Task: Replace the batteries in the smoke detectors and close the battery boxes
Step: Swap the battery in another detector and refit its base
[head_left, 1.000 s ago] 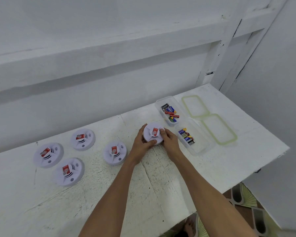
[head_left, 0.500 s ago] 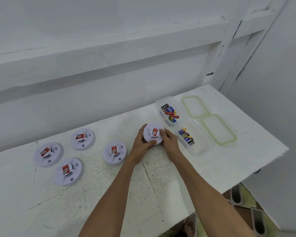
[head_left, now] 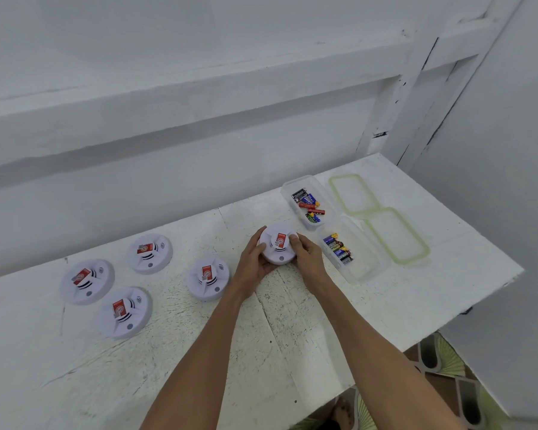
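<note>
A round white smoke detector with a red label on top rests on the white table. My left hand cups its left side and my right hand grips its right side, thumb on the top. Several more white detectors with red labels lie to the left: one close by, one further back, two at the far left. All lie face up, their undersides hidden.
Two clear plastic boxes stand right of my hands: the far box holds mixed batteries, the near box holds several dark ones. Two green-rimmed lids lie beside them. The table's edge runs at the right and front.
Both hands stay on the same detector. Nothing has visibly moved.
</note>
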Motion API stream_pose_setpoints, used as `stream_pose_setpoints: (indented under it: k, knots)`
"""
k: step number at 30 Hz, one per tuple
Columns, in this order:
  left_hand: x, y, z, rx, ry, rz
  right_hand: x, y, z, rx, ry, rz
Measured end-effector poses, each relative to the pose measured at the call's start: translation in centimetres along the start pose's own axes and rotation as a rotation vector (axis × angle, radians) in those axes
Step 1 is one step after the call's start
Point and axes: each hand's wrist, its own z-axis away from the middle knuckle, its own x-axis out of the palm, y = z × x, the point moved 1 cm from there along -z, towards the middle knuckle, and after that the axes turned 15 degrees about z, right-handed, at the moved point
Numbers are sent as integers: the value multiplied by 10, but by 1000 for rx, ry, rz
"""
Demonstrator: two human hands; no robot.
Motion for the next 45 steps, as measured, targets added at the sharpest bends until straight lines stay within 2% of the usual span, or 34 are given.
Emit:
stream_pose_setpoints:
  k: [45]
  knots:
    - [1, -1, 3, 32, 39, 12, -1, 1, -1, 3, -13, 5]
